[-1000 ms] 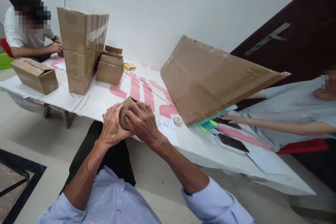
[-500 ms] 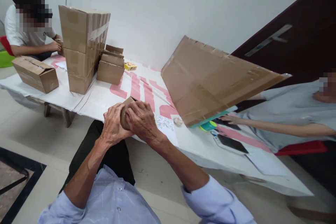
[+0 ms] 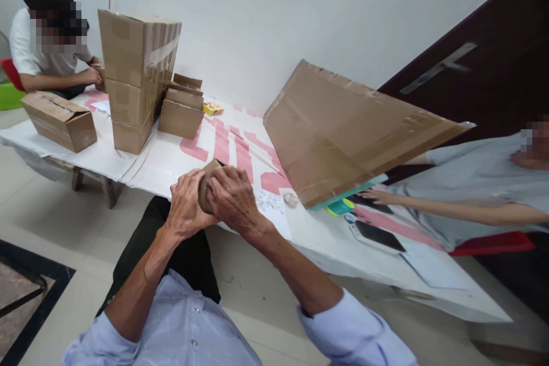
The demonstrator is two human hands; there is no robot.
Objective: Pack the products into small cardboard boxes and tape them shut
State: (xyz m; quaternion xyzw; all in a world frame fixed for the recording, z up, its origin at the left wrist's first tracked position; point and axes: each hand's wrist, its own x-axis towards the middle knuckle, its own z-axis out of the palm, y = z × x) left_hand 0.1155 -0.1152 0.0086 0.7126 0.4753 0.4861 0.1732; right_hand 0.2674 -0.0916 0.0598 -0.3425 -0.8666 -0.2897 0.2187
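Between my two hands, at the table's near edge, is a small brown cardboard box (image 3: 206, 187). My left hand (image 3: 185, 203) is wrapped round its left side. From the right, my right hand (image 3: 231, 193) grips it with bent fingers pressed on its side. The fingers cover much of the box, and its top edge shows a dark gap. Beyond my hands lies the white and pink cloth (image 3: 240, 151) on the table, and a sheet of paper with drawings (image 3: 272, 209) lies just right of my right hand.
A tall stack of taped boxes (image 3: 124, 83) stands left, with open boxes (image 3: 180, 117) behind and a longer box (image 3: 60, 123) beside. A large cardboard panel (image 3: 343, 131) leans at right, near a tape roll (image 3: 340, 206) and a phone (image 3: 380, 235). People sit at both ends.
Almost nothing differs. Both hands keep their hold on the small box, and the view has shifted very slightly.
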